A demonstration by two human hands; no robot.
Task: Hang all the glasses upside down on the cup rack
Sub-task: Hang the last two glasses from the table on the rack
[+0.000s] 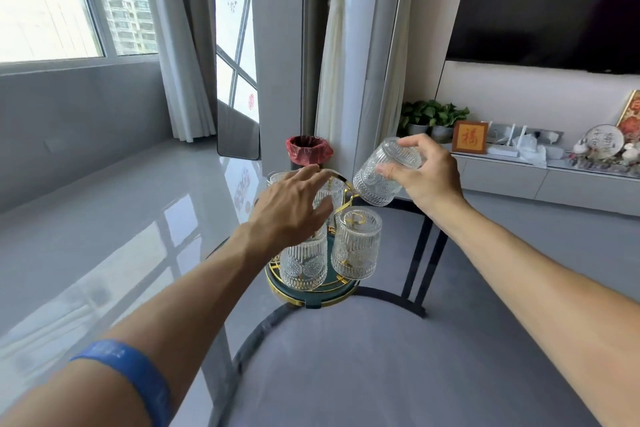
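Note:
A gold-wire cup rack [346, 282] on a round dark base stands at the far end of a grey table. Two embossed clear glasses hang upside down on its near side, one at the left [304, 263] and one at the right [356, 246]. More glasses [334, 192] sit behind, partly hidden by my left hand [291, 208], which hovers over the rack with fingers spread and empty. My right hand [424, 173] holds another clear glass [384, 173], tilted mouth-down, up and to the right of the rack.
The grey table [381, 357] has a dark rim and black legs. A bin with a red liner [308, 151] stands on the glossy floor behind the rack. A low white cabinet [554, 180] with plants and ornaments runs along the right wall.

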